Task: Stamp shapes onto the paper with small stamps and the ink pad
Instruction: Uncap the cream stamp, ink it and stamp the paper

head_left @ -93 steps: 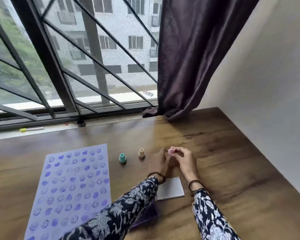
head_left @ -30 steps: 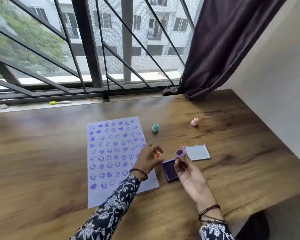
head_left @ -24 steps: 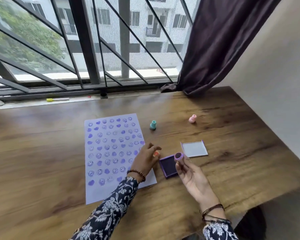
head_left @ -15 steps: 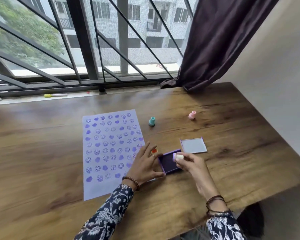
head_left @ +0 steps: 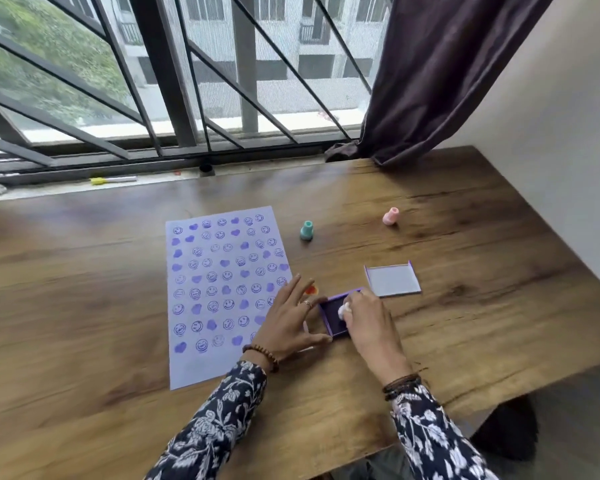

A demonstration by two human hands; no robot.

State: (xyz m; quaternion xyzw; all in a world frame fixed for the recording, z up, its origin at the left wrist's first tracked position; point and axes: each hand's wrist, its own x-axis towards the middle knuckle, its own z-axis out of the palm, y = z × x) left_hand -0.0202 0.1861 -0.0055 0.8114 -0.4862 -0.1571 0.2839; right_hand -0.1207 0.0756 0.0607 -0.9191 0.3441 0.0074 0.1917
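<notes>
A pale purple paper point(head_left: 222, 289) covered with rows of purple smileys and hearts lies flat on the wooden table point(head_left: 84, 306). Right of it sits the open purple ink pad point(head_left: 333, 315). My right hand point(head_left: 368, 323) grips a small pale stamp point(head_left: 343, 310) and presses it down on the pad. My left hand point(head_left: 291, 320) rests spread against the pad's left side and the paper's right edge, fingers apart. A teal stamp point(head_left: 306, 231) and a pink stamp point(head_left: 391, 216) stand farther back. A small orange thing point(head_left: 310, 289) shows behind my left fingers.
The ink pad's lid point(head_left: 392, 280) lies face down just right of the pad. A yellow-capped marker point(head_left: 113, 180) rests on the window ledge. A dark curtain point(head_left: 447, 81) hangs at the back right, touching the table. A white wall point(head_left: 551, 150) borders the right side.
My right hand has lowered the stamp from in front of me down onto the ink pad. My left hand has spread flat beside the pad. Earlier both hands set down the pink stamp.
</notes>
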